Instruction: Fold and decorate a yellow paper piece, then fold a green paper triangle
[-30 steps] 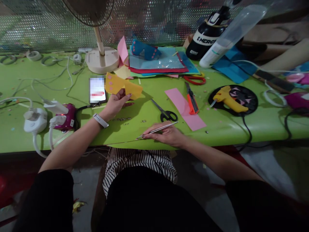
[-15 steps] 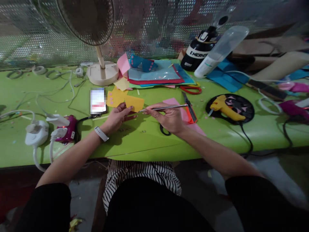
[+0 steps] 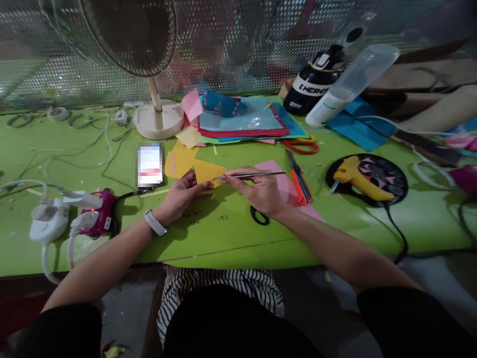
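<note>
My left hand (image 3: 183, 195), with a pale watch band on its wrist, pinches the lower edge of a yellow sheet piece (image 3: 207, 171) above the green table. In my right hand (image 3: 264, 193) is a thin silver tweezers-like tool (image 3: 270, 173), held almost level. Its tip meets the yellow piece's lower right part, close to my left fingertips. Whether the tip grips anything is too small to tell. Another yellow piece (image 3: 178, 161) with small pink squares lies just behind my left hand. Black scissor handles (image 3: 260, 216) show beneath my right hand.
An orange cutter (image 3: 301, 186) lies on pink sheet (image 3: 282, 181). Further right, a yellow glue gun (image 3: 357, 179) rests on a black round plate (image 3: 398, 186). Behind are stacked coloured sheets (image 3: 242, 133), red-handled scissors (image 3: 303, 146), a bottle (image 3: 311, 87) and a fan (image 3: 158, 119). A phone (image 3: 150, 166) and plugs (image 3: 95, 214) sit left.
The tool tip and my left fingers now sit higher against the yellow piece, whose front has turned slightly. The whole view has shifted a little; both hands keep their hold.
</note>
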`<state>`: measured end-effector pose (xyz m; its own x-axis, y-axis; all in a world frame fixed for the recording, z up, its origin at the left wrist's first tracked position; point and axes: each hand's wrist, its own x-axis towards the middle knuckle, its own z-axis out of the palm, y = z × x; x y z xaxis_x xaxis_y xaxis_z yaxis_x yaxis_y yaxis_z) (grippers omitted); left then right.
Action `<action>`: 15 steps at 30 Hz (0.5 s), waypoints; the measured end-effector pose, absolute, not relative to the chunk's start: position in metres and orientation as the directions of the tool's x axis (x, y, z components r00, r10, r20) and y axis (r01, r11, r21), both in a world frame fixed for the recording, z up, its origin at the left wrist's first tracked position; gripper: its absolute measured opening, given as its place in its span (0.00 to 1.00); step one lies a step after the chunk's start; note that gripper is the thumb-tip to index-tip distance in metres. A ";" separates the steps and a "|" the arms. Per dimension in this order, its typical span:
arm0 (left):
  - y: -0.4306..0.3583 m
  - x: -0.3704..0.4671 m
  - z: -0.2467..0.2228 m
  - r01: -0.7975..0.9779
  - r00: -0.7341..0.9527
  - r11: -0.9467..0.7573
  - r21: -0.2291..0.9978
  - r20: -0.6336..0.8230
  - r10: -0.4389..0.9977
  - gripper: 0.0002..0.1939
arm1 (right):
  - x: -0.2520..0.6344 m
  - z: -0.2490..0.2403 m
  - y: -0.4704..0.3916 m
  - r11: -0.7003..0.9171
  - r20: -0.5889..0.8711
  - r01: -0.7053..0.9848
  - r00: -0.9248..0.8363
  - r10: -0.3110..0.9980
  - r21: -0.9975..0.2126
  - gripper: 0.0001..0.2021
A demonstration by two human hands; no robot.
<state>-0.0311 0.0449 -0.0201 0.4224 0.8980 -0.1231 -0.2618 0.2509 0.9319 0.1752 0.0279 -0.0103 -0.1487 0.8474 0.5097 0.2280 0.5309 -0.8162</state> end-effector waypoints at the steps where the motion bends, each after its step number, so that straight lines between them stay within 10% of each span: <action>1: 0.045 -0.031 -0.020 -0.254 0.416 0.245 0.936 -0.124 0.901 0.19 | 0.175 -0.011 0.028 0.524 0.502 0.218 -0.151 0.852 -0.823 0.07; 15: 0.045 -0.030 -0.019 -0.279 0.316 0.180 0.943 -0.087 0.945 0.25 | 0.177 -0.004 0.026 0.274 0.274 -0.029 -0.025 0.961 -0.961 0.08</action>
